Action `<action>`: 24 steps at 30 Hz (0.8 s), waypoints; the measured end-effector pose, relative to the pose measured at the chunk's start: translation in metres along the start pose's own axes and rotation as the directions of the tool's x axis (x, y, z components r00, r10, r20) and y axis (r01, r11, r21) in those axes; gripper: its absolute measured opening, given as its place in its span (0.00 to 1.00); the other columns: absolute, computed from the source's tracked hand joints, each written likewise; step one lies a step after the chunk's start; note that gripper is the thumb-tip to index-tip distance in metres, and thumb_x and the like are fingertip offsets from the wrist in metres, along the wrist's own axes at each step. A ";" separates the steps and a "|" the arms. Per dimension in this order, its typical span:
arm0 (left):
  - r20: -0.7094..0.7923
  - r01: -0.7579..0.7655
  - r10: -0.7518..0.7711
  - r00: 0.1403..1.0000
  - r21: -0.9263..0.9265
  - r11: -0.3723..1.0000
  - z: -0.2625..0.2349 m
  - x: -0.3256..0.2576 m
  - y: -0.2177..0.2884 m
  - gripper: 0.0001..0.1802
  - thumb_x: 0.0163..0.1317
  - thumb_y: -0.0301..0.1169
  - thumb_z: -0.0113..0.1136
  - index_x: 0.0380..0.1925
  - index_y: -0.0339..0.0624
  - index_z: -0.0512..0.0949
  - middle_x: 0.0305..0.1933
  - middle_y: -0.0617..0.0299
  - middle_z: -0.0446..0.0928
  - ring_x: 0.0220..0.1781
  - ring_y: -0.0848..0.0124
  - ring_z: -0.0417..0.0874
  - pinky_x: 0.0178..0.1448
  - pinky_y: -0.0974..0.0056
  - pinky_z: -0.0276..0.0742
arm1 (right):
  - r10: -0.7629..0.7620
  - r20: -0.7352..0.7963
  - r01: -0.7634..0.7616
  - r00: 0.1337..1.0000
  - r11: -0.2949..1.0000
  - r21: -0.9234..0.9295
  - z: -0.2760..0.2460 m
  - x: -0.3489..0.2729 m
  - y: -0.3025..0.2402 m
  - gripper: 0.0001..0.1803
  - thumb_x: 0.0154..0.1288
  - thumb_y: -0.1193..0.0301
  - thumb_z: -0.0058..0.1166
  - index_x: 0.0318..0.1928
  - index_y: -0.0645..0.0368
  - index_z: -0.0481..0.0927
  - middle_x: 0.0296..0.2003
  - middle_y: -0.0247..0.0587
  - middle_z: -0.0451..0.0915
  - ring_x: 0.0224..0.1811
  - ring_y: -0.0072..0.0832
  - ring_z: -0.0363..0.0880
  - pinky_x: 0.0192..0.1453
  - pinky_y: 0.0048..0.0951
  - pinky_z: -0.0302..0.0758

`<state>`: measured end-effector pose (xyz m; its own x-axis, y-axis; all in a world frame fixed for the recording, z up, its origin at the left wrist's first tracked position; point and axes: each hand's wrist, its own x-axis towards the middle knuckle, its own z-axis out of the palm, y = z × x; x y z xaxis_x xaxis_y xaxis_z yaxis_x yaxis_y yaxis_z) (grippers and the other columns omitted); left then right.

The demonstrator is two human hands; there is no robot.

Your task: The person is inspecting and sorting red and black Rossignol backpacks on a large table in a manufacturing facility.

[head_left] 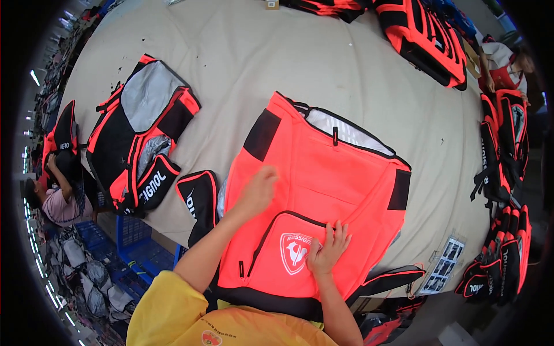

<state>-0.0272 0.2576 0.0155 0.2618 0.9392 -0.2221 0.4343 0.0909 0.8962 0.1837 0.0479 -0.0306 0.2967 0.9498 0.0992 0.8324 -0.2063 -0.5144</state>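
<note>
A large bright coral-red backpack with black side patches lies flat in front of me. Its top opening, edged in black, shows a white lining. On the lower front is a pocket outlined by a black zipper, with a white shield emblem. My right hand rests open on this pocket, fingers spread beside the emblem. Over the left part of the front panel is my left hand, slightly blurred, its fingers curled together; whatever it may pinch is hidden. A black side flap with red edging sticks out at the left.
A black, red and silver backpack lies on the cloth-covered table at left. More bags lie at the far right, others along the right edge. Blue crates stand lower left. One person is at left, another at right.
</note>
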 end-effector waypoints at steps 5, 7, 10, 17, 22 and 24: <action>-0.533 0.142 -0.208 0.820 -0.162 0.976 -0.097 -0.097 -0.007 0.08 0.82 0.32 0.49 0.48 0.39 0.73 0.31 0.66 0.71 0.27 0.77 0.76 0.32 0.66 0.75 | 0.024 -0.014 -0.024 1.000 1.000 0.006 -0.008 0.000 0.000 0.33 0.70 0.57 0.61 0.72 0.55 0.74 0.78 0.52 0.66 0.84 0.56 0.56 0.85 0.66 0.43; -0.610 0.462 -0.157 0.777 0.382 0.801 -0.147 -0.147 -0.047 0.15 0.83 0.36 0.49 0.45 0.34 0.78 0.25 0.54 0.77 0.27 0.63 0.82 0.35 0.56 0.76 | 0.020 -0.017 -0.019 1.000 1.000 0.013 -0.009 0.003 0.001 0.34 0.69 0.56 0.62 0.72 0.54 0.74 0.77 0.51 0.66 0.83 0.55 0.57 0.85 0.66 0.43; -0.601 0.543 -0.153 0.784 0.545 0.639 -0.173 -0.175 -0.068 0.18 0.80 0.38 0.52 0.54 0.33 0.79 0.49 0.41 0.83 0.53 0.45 0.82 0.58 0.46 0.75 | 0.014 -0.003 -0.014 1.000 1.000 0.011 -0.006 0.001 -0.001 0.34 0.69 0.55 0.62 0.71 0.54 0.75 0.77 0.52 0.67 0.83 0.55 0.58 0.85 0.66 0.43; -0.196 -0.129 0.422 0.885 0.768 0.628 -0.042 -0.022 0.013 0.36 0.72 0.42 0.62 0.76 0.39 0.67 0.83 0.39 0.58 0.86 0.40 0.54 0.85 0.34 0.48 | 0.068 0.004 -0.068 0.998 0.998 -0.005 -0.013 0.008 -0.005 0.32 0.70 0.55 0.62 0.70 0.54 0.77 0.76 0.52 0.68 0.83 0.54 0.58 0.85 0.65 0.43; -0.077 -0.107 0.330 0.941 0.857 0.504 0.025 0.022 -0.045 0.43 0.71 0.53 0.60 0.80 0.43 0.64 0.85 0.36 0.53 0.89 0.42 0.49 0.86 0.28 0.38 | 0.009 0.091 0.006 0.996 0.987 -0.163 -0.052 0.090 -0.037 0.23 0.70 0.55 0.66 0.56 0.59 0.84 0.52 0.50 0.80 0.63 0.51 0.75 0.67 0.59 0.69; -0.070 -0.109 0.317 0.946 0.852 0.512 0.033 0.027 -0.048 0.44 0.70 0.54 0.59 0.80 0.43 0.63 0.85 0.36 0.53 0.89 0.42 0.49 0.86 0.27 0.36 | 0.011 -0.031 -0.015 0.999 0.993 -0.113 -0.058 0.157 -0.038 0.19 0.71 0.56 0.66 0.46 0.60 0.86 0.43 0.49 0.80 0.50 0.51 0.79 0.54 0.54 0.75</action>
<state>-0.0125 0.2672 -0.0465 0.3252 0.9403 0.1005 0.9283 -0.3377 0.1557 0.2258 0.1913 0.0538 0.3204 0.9397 0.1193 0.8755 -0.2456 -0.4162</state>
